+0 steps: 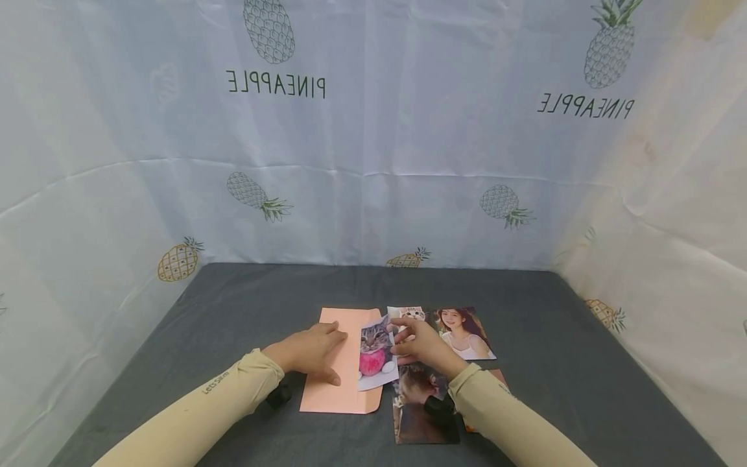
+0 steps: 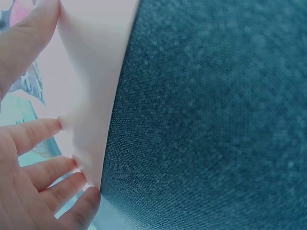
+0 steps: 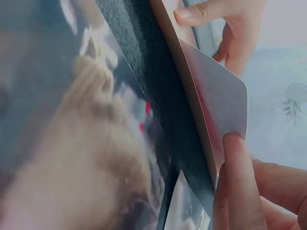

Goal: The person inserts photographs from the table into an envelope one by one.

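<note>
The left hand (image 1: 312, 353) lies flat with straight fingers on the pink envelope (image 1: 332, 383), on the dark surface (image 1: 233, 311). Just right, the right hand (image 1: 423, 347) pinches the cat photo (image 1: 375, 353), seemingly at the envelope's edge; other photos (image 1: 467, 332) lie beside.

A dark grey cloth-covered table (image 1: 245, 305) sits enclosed by a pale backdrop sheet (image 1: 408, 130) printed with pineapples and the mirrored word "PINEAPPLE". Toward the near right of the table, several photo prints lie flat: a portrait of a woman in a white top (image 1: 465, 333) at the far right of the group, a partly covered cat print (image 1: 413, 312) just left of it, and a darker print showing a head of brown hair (image 1: 421, 408) nearer the camera. An orange-edged print (image 1: 499, 376) peeks out at the right, mostly hidden. The sheet also drapes the right side wall (image 1: 671, 259).
</note>
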Motion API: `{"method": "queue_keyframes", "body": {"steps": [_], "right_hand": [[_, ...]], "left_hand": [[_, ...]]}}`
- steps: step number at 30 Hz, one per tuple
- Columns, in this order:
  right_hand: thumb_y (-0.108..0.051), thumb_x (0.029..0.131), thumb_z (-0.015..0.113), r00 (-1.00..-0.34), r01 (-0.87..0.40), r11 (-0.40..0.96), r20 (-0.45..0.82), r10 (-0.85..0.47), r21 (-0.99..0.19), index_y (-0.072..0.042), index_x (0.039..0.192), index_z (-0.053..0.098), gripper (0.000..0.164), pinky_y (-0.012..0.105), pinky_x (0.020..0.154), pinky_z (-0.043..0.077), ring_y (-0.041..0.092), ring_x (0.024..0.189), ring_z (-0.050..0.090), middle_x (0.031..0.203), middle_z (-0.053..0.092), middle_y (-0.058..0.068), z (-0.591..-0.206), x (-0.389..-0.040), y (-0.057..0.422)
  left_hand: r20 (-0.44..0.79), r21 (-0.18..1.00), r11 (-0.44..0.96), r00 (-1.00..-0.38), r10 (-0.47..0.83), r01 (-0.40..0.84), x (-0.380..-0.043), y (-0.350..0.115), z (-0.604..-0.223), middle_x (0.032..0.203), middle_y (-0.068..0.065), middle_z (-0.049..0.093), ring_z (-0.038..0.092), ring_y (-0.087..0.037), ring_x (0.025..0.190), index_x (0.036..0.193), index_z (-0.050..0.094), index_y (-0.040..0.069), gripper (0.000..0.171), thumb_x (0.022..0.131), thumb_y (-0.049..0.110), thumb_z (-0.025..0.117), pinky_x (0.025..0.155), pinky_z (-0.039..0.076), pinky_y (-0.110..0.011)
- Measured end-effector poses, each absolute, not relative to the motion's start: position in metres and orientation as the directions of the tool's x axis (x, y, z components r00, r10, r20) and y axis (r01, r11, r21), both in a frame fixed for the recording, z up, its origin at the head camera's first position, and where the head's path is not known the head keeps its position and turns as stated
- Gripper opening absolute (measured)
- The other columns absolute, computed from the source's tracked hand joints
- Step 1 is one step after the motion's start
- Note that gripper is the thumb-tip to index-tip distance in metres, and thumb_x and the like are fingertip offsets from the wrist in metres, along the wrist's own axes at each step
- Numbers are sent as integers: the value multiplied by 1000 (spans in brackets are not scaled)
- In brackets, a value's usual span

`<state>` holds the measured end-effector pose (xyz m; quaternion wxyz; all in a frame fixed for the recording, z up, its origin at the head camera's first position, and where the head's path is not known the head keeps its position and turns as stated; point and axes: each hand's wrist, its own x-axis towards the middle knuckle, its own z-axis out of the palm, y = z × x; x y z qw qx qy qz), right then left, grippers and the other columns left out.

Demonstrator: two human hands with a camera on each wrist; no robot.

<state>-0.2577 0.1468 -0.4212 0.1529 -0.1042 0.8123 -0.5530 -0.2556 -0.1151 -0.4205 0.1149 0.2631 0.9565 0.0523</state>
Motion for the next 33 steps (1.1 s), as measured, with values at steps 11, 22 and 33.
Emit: {"method": "queue_keyframes", "body": {"steps": [11,22,33], "right_hand": [[6,85,66,-927,-45,372,-100,-363,-927,5,140,45,59,36,64,59,17,69,68,89,60,15,-419,-251,133],[8,80,70,-941,-58,442,-99,-324,-895,9,133,48,58,32,57,58,15,58,66,75,64,13,-419,-249,118],[8,80,70,-934,22,455,-180,-307,-890,8,135,47,59,34,56,57,15,52,65,70,63,11,-425,-251,107]], "left_hand": [[-199,166,856,-833,516,490,-256,-115,-420,153,-13,37,33,-29,142,142,47,11,89,71,55,79,111,35,-44],[-200,174,856,-833,515,487,-256,-115,-420,153,-13,37,33,-29,142,141,48,11,89,71,55,79,110,37,-45],[-207,191,859,-836,508,475,-256,-115,-420,154,-14,36,33,-30,142,142,48,11,89,70,55,79,109,37,-47]]}}
